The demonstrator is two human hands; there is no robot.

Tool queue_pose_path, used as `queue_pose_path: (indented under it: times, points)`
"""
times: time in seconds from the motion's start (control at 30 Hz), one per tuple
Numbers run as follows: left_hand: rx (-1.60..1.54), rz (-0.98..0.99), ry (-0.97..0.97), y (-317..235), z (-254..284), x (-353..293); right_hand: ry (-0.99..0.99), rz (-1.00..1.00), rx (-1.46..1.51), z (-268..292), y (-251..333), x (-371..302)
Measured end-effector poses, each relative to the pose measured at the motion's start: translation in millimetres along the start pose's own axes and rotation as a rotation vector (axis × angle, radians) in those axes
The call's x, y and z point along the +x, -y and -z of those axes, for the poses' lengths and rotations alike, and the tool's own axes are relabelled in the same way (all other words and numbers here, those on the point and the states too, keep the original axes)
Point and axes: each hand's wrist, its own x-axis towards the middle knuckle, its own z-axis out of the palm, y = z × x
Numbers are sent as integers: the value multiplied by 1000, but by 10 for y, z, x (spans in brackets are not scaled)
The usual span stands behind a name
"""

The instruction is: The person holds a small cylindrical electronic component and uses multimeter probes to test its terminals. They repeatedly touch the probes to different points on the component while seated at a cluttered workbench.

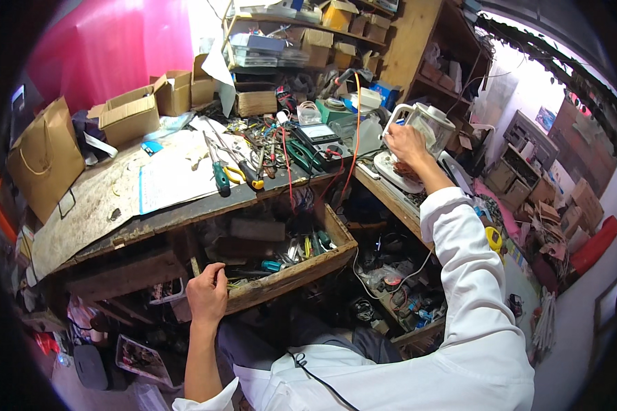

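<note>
My right hand (408, 146) is closed around the white handle of a clear blender jar (437, 130), which leans at the right end of the bench. Just below it a white appliance base (395, 172) sits on the bench edge, partly hidden by my hand and wrist. Lower down, my left hand (208, 293) has its fingers curled over the front edge of an open wooden drawer (301, 272). Its fingertips are mostly hidden. Inside the drawer lie a teal-handled screwdriver (271, 266) and several other hand tools.
Pliers (221, 179) with teal handles and a yellow-black handled tool (251, 177) lie on the bench near a multimeter (320, 139). Red test leads and an orange cable (356, 123) hang there. Cardboard boxes (127, 118) stand behind. Below right, another drawer (411, 334) holds tangled parts.
</note>
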Motion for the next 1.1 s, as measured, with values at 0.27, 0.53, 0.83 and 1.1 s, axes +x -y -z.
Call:
queue_pose_path:
  times: [0.27, 0.53, 0.83, 1.1]
  points:
    - [185, -51, 93, -51, -13, 143, -52, 136, 576, 245, 1132, -201]
    - [-777, 349, 118, -101, -180, 347, 15, 209, 1386, -116, 2873, -1349]
    - [-1103, 451, 183, -14, -98, 415, 0, 177, 1527, -409, 3369, -1574]
    - [-1075, 340, 226, 2, -78, 327, 10, 306, 1479, -357, 3362, -1639]
